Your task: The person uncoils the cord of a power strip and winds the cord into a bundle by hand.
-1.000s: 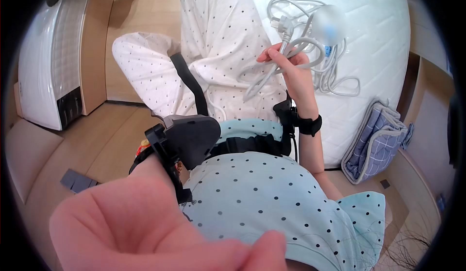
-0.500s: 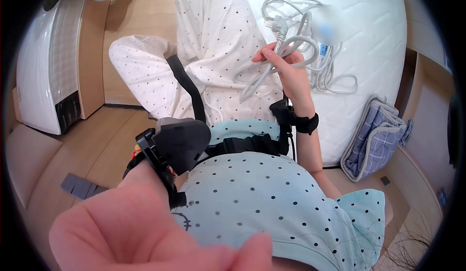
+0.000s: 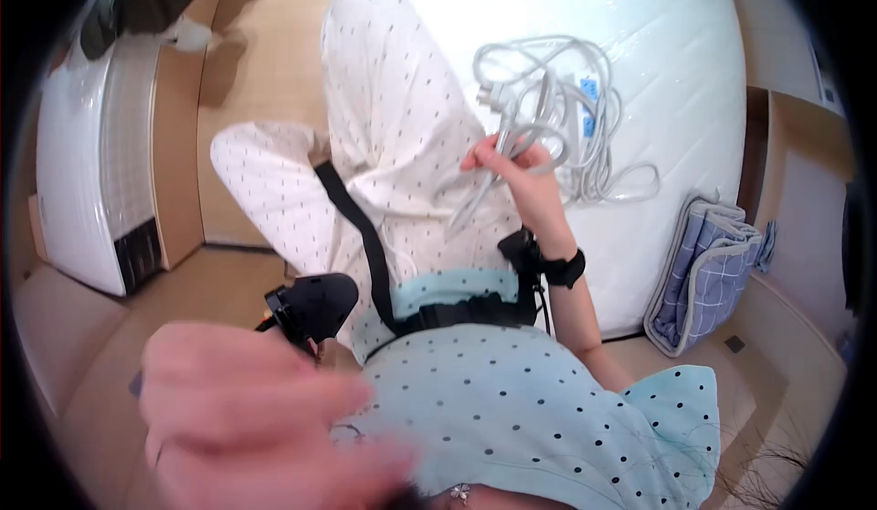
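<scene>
My right hand (image 3: 523, 168) is closed around looped strands of a pale grey power cord (image 3: 553, 134), above the mattress edge beside my thigh. Just beyond the fingertips, the cord's plug (image 3: 493, 97) points to the upper left. More coils lie on the mattress around a white block with blue labels (image 3: 589, 108), which looks like a power strip. Close to the camera at lower left, my left hand (image 3: 265, 410) is raised and smeared by motion. Its fingertips point right; whether they hold anything does not show.
I sit on a plastic-wrapped white mattress (image 3: 676, 90). A folded blue checked cloth (image 3: 708, 273) with grey edging stands at its right side. Black devices are strapped near both wrists, and a black strap (image 3: 361, 218) crosses my lap. Another wrapped mattress (image 3: 78, 172) stands at left.
My left hand has shifted slightly and its fingers are more blurred. The right hand keeps hold of the cord. The view has tilted, so the lap and cord appear lower.
</scene>
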Available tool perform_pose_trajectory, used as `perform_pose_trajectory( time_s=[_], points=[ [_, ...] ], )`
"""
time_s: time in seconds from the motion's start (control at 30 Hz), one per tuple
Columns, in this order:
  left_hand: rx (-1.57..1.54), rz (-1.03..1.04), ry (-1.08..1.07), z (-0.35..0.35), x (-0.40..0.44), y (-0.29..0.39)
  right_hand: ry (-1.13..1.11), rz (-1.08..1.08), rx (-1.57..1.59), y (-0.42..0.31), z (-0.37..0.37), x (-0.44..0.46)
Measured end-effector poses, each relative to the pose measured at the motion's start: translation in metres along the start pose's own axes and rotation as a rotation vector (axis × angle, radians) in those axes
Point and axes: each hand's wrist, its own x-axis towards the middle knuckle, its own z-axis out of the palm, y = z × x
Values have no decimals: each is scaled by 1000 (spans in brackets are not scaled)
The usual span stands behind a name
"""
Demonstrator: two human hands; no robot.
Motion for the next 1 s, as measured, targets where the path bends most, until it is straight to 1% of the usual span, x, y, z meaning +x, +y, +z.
perform_pose_trajectory(
  time_s=[0.07,0.1,0.13,0.17,0.2,0.23,0.27,0.37,0.4,0.5,0.53,0.57,0.6,0.67,0.7,0.8,0.9,0.93,1.0],
  points=[
    [65,-139,-192,8,1,-19,2,3,41,-10,1,-5],
    [84,-304,-117,19,-10,-31,-9,4,79,-17,3,-9],
    [65,-490,-289,22,-12,-48,-20,11,115,-23,3,-10],
    [24,-614,-382,31,-20,-67,-62,-13,83,-28,-1,-12],
    [5,-668,-429,40,-37,-87,-108,-26,55,-32,-3,-14],
    [-104,-758,-465,55,-60,-104,-160,-37,28,-34,-4,-17],
    [-209,-849,-498,64,-74,-114,-205,6,-69,-37,-6,-21],
    [-613,-903,-542,99,-68,-98,-358,-197,-420,-36,6,-20],
    [-603,-911,-496,108,-70,-98,-318,-82,-467,-45,14,-25],
    [-592,-916,-328,121,-79,-105,-286,-203,-405,-36,20,-22],
    [-607,-901,-258,121,-80,-106,-316,-366,-467,-38,21,-21],
    [-622,-886,-189,120,-81,-106,-258,-393,-497,-35,21,-21],
    [-607,-938,-132,117,-80,-105,-201,-420,-527,-32,17,-21],
    [-572,-1031,-9,108,-76,-106,-107,-277,-539,-30,-1,-22],
    [-616,-1053,14,103,-76,-109,-67,-102,-516,-31,-14,-21],
    [-757,-1096,47,91,-80,-115,254,-302,-709,-29,-26,-10],
    [-1029,-994,-4,90,-87,-124,122,-492,-595,-3,-15,8],
    [-1093,-994,3,90,-86,-125,60,-441,-543,-1,-10,5],
    [-1221,-991,25,91,-85,-129,-41,-258,-433,-5,-9,4]
  ],
)
